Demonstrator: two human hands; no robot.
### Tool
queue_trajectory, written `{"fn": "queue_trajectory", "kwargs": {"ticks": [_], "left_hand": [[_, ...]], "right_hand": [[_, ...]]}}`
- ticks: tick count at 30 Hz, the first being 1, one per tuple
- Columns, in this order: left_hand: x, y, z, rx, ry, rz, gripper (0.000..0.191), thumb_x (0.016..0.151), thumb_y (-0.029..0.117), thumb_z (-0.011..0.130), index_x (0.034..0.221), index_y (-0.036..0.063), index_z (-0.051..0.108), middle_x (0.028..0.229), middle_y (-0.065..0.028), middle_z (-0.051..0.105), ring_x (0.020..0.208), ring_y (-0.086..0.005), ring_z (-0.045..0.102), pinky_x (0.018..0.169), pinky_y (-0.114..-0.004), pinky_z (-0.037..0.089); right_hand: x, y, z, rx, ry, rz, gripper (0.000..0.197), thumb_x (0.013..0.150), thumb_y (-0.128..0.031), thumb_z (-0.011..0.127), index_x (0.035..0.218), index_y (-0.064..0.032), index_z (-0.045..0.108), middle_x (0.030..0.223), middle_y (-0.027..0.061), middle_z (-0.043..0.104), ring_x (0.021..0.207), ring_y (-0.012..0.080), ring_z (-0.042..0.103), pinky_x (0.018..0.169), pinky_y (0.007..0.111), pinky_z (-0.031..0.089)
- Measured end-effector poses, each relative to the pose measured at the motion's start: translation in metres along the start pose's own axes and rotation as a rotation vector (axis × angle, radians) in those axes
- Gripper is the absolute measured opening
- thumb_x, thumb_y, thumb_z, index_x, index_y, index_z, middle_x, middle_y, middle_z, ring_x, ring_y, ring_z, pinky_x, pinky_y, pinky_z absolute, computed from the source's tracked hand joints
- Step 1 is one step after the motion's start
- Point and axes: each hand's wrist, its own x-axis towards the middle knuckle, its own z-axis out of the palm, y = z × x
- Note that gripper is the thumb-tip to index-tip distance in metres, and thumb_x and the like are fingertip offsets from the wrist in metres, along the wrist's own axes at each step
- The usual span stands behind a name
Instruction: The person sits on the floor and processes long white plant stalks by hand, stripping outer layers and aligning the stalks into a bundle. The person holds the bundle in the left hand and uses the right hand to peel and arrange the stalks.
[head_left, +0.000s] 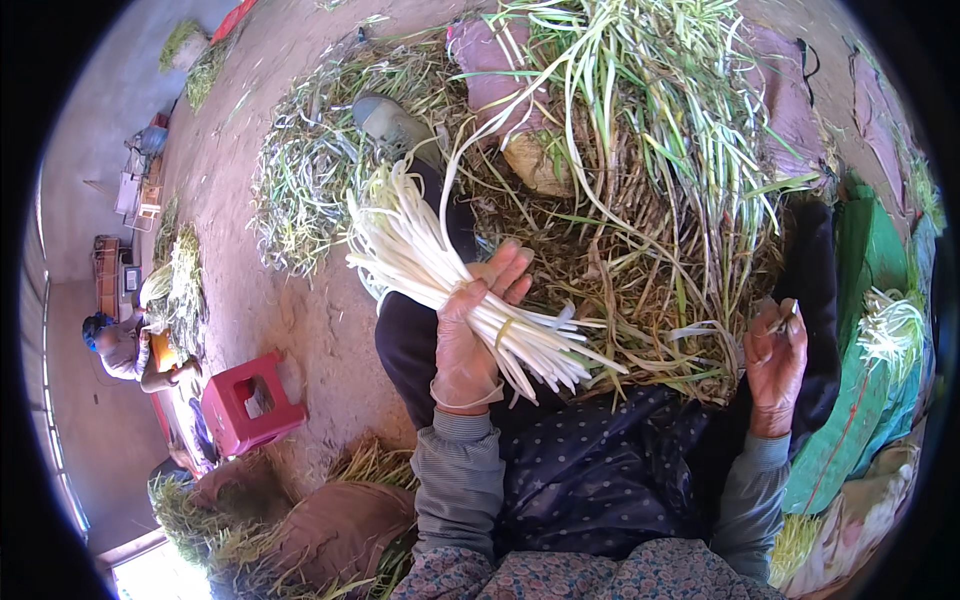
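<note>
My left hand (480, 330), in a thin clear glove, is closed around a bundle of pale garlic shoots (420, 247). A yellowish band lies around the bundle's lower part, and one long shoot arches away from it toward the pile. At the right, over my leg, my right hand (776, 345) is raised with its fingers curled; something small and dark shows at the fingertips, too small to name. Between and beyond my hands lies a large heap of long green and white shoots with brown stem ends (660, 172).
A pink plastic stool (251, 405) stands at the left. Peelings (300, 180) litter the floor around my shoe (386, 120). At the right, another white bundle (890, 330) lies on green sacking (840, 427). A co-worker (124, 349) sits far left near more shoots.
</note>
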Motion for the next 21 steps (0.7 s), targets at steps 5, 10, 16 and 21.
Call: {"fn": "queue_trajectory", "kwargs": {"ticks": [5, 10, 16, 21], "left_hand": [[0.001, -0.003, 0.000, -0.022, 0.002, -0.016, 0.013, 0.081, 0.012, 0.061, 0.089, 0.0037, 0.055, 0.111, -0.0153, 0.058, 0.110, -0.0284, 0.054, 0.099, -0.041, 0.042], [0.003, -0.006, 0.005, -0.143, -0.121, -0.077, 0.015, 0.083, 0.014, 0.062, 0.089, 0.0071, 0.050, 0.078, -0.0045, 0.055, 0.078, -0.0193, 0.057, 0.091, -0.040, 0.046], [0.000, -0.004, 0.011, -0.124, 0.013, -0.091, 0.013, 0.080, 0.012, 0.063, 0.082, 0.0084, 0.051, 0.063, -0.0026, 0.050, 0.061, -0.0177, 0.049, 0.077, -0.036, 0.043], [-0.001, 0.002, 0.005, -0.134, -0.065, -0.030, 0.014, 0.082, 0.013, 0.062, 0.087, 0.0085, 0.049, 0.063, 0.0001, 0.048, 0.060, -0.0138, 0.047, 0.074, -0.033, 0.040]], "right_hand": [[0.000, 0.027, 0.041, -0.900, -0.182, 0.004, 0.017, 0.080, -0.003, 0.065, 0.095, -0.0050, 0.059, 0.087, 0.0040, 0.063, 0.076, 0.0117, 0.060, 0.063, 0.023, 0.051], [0.021, 0.055, 0.099, -1.108, -0.643, -0.229, 0.034, 0.078, -0.009, 0.068, 0.110, -0.0078, 0.058, 0.097, 0.0064, 0.061, 0.074, 0.0144, 0.059, 0.059, 0.026, 0.050], [0.026, 0.085, 0.088, -0.821, -0.641, -0.019, 0.010, 0.082, -0.010, 0.064, 0.082, -0.0007, 0.061, 0.073, 0.0017, 0.058, 0.061, 0.0115, 0.054, 0.052, 0.026, 0.042], [-0.003, 0.041, 0.061, -0.165, -0.333, 0.119, 0.008, 0.085, -0.011, 0.061, 0.087, -0.0036, 0.058, 0.064, 0.0013, 0.051, 0.046, 0.0062, 0.043, 0.036, 0.021, 0.034]]}}
